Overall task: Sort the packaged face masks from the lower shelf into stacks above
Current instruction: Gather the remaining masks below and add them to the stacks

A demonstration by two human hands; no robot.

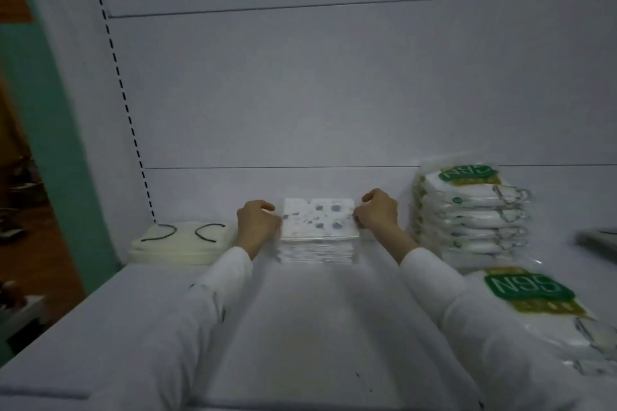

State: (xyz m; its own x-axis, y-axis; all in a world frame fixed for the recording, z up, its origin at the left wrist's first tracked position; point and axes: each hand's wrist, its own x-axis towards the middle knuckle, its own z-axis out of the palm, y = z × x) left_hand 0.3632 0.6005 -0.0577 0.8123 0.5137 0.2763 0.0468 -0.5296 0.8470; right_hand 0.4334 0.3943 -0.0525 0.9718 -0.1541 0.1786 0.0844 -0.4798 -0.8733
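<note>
A stack of patterned mask packs [319, 230], white with grey-blue spots, stands at the back middle of the white shelf [300, 327]. My left hand [257, 227] is at the stack's left side with curled fingers against its edge. My right hand [379, 212] pinches the top pack's right edge. Left of them lies a low stack of cream masks with black ear loops [182, 242]. To the right rises a tall stack of N95 packs [470, 210] with green labels. One more N95 pack [541, 307] lies nearer, at the right.
The shelf's white back panel [334, 93] rises right behind the stacks, with a slotted upright [123, 93] at the left. A green wall [43, 143] stands beyond the shelf's left end. A grey object [597, 238] shows at the far right edge.
</note>
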